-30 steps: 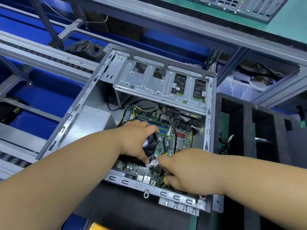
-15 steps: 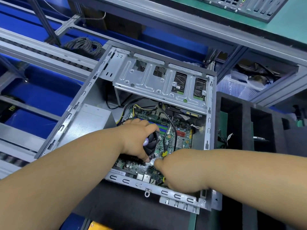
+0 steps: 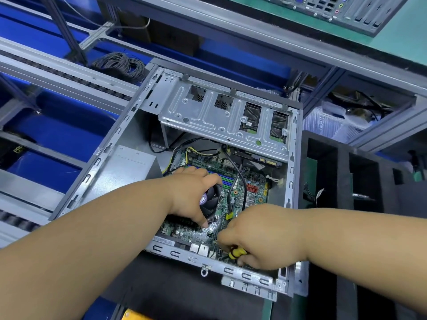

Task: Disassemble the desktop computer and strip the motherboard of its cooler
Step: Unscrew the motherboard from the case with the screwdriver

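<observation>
The desktop computer case (image 3: 129, 158) lies on its side, its open side facing up, on a dark mat on the table (image 3: 397, 31), and both of the person's forearms reach into it from the near edge. The left hand (image 3: 191, 197) rests on top of the cooler (image 3: 211, 199), its fingers curled over the black fan with the thumb down at the cooler's near corner, so it grips the cooler where it sits on the green motherboard (image 3: 251, 192). The right hand (image 3: 261, 236) is at the near edge of the board, just right of the cooler, its fingers closed around a yellow-and-black object (image 3: 235, 252), which looks like a screwdriver handle, though most of it is hidden under the fingers. A black cable (image 3: 241, 181) loops across the board between the cooler and the red connectors. A silver drive cage (image 3: 219, 114) spans the far part of the case, and a grey power supply (image 3: 131, 165) sits at the left, beside the left forearm. To the right of the case stands a black foam tray (image 3: 342, 181) with deep compartments. A coil of dark wire (image 3: 120, 64) lies beyond the case on the blue-and-grey conveyor frame, and another computer's rear panel (image 3: 328, 8) shows at the top.
</observation>
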